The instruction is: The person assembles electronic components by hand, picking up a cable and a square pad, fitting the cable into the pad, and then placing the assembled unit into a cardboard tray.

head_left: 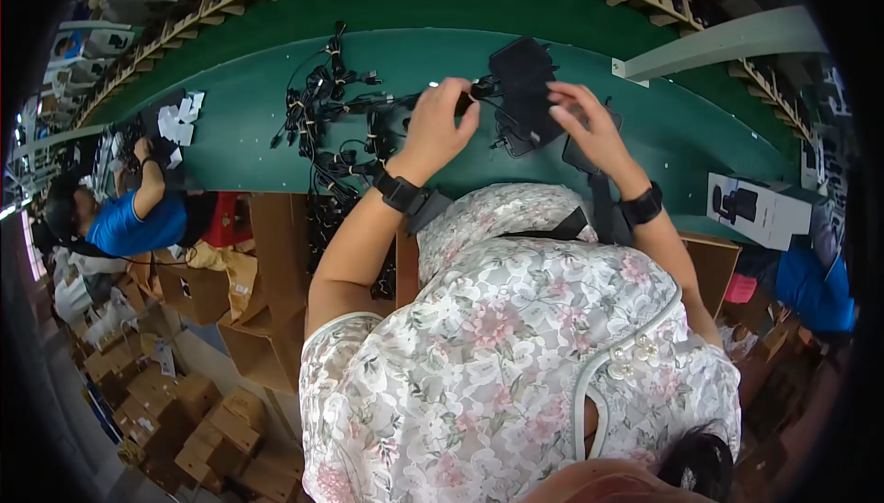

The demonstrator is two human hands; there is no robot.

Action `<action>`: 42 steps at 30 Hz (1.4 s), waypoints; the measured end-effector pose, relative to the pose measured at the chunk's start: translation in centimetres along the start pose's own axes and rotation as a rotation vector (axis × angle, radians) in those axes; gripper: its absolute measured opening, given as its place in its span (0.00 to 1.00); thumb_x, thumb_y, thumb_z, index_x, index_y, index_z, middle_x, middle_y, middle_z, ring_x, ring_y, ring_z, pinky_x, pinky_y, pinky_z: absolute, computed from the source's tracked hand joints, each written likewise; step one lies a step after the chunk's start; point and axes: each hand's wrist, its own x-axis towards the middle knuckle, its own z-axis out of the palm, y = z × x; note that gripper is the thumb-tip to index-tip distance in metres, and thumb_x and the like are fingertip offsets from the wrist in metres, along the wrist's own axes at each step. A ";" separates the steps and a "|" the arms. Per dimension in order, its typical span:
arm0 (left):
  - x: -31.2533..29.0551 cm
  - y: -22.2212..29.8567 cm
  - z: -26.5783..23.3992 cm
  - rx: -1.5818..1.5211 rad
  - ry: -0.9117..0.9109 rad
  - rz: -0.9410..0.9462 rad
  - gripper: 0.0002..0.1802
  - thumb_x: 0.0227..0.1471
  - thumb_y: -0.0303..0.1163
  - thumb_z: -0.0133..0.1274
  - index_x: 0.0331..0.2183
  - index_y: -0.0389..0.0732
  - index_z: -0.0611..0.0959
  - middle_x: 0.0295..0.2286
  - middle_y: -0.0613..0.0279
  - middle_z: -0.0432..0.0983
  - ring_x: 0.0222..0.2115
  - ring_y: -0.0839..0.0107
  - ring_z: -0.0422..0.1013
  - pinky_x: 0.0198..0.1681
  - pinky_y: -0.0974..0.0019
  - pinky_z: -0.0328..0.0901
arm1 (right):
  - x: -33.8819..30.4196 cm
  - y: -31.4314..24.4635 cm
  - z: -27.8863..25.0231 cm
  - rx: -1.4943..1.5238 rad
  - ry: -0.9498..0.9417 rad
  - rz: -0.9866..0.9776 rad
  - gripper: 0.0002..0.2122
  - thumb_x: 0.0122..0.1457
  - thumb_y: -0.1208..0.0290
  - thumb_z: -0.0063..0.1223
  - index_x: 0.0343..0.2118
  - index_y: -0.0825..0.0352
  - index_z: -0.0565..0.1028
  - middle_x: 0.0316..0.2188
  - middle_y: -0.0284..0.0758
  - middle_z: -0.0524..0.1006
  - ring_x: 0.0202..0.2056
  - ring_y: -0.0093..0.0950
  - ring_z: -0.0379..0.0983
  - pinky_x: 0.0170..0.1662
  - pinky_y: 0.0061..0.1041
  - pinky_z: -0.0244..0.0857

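Note:
My left hand [435,131] is closed, with thumb and fingers pinching a dark cable [486,87] beside the black pieces. To its right, several flat black pieces [527,89] lie overlapping on the green table; I cannot make out their exact kind. Over their right edge, my right hand [594,135] has its thumb and fingers apart and nothing in them. A pile of bundled black cables [299,112], tied with light twist ties, spreads to the left of my left hand. Black bands circle both of my wrists.
A white box with a device picture [760,210] stands at the table's right edge. A pale metal bracket [727,45] rises at the far right. A co-worker in blue [138,218] sits at the left, near white papers [180,121]. Cardboard boxes [267,319] stand below the table.

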 end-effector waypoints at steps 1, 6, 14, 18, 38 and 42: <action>0.3 1.0 0.3 -0.139 0.013 -0.038 0.14 0.44 0.26 0.51 0.36 0.36 0.71 0.27 0.54 0.71 0.31 0.58 0.69 0.40 0.62 0.62 | 0.8 -1.3 0.2 -0.095 -0.111 -0.093 0.14 0.56 0.70 0.48 0.45 0.68 0.67 0.32 0.29 0.70 0.36 0.18 0.66 0.40 0.16 0.60; 1.6 3.4 4.2 -0.738 0.102 -0.242 0.13 0.47 0.28 0.51 0.36 0.36 0.70 0.28 0.55 0.71 0.29 0.64 0.69 0.32 0.69 0.64 | 2.9 -0.2 1.9 -0.114 -0.169 -0.147 0.18 0.55 0.69 0.49 0.47 0.70 0.65 0.36 0.29 0.71 0.42 0.19 0.65 0.44 0.16 0.58; 1.4 3.8 5.2 -0.488 0.038 -0.145 0.14 0.47 0.27 0.52 0.37 0.36 0.71 0.31 0.56 0.70 0.29 0.71 0.69 0.31 0.70 0.65 | 3.2 0.5 1.0 0.368 -0.222 0.278 0.16 0.56 0.62 0.48 0.39 0.73 0.68 0.33 0.32 0.72 0.38 0.22 0.68 0.42 0.20 0.61; 2.4 5.6 6.4 -0.447 0.294 -0.109 0.13 0.46 0.26 0.53 0.36 0.35 0.73 0.31 0.57 0.70 0.26 0.73 0.68 0.29 0.71 0.65 | 3.2 -0.7 0.5 0.634 -0.060 0.230 0.14 0.59 0.64 0.44 0.38 0.72 0.68 0.32 0.34 0.73 0.36 0.23 0.69 0.43 0.21 0.62; 3.5 6.0 9.3 -1.156 -0.666 -0.560 0.10 0.55 0.30 0.43 0.38 0.36 0.72 0.18 0.66 0.69 0.15 0.81 0.63 0.21 0.78 0.59 | -3.3 0.1 -4.4 -0.083 -0.153 -0.137 0.14 0.56 0.73 0.45 0.46 0.64 0.64 0.25 0.31 0.70 0.22 0.17 0.64 0.25 0.16 0.60; 3.2 6.6 9.1 -1.180 -0.647 -0.518 0.13 0.54 0.29 0.44 0.42 0.36 0.69 0.22 0.63 0.71 0.18 0.79 0.65 0.25 0.76 0.62 | -4.7 0.4 -8.0 -0.139 -0.107 0.341 0.17 0.56 0.72 0.45 0.49 0.63 0.61 0.22 0.31 0.70 0.20 0.18 0.63 0.23 0.17 0.59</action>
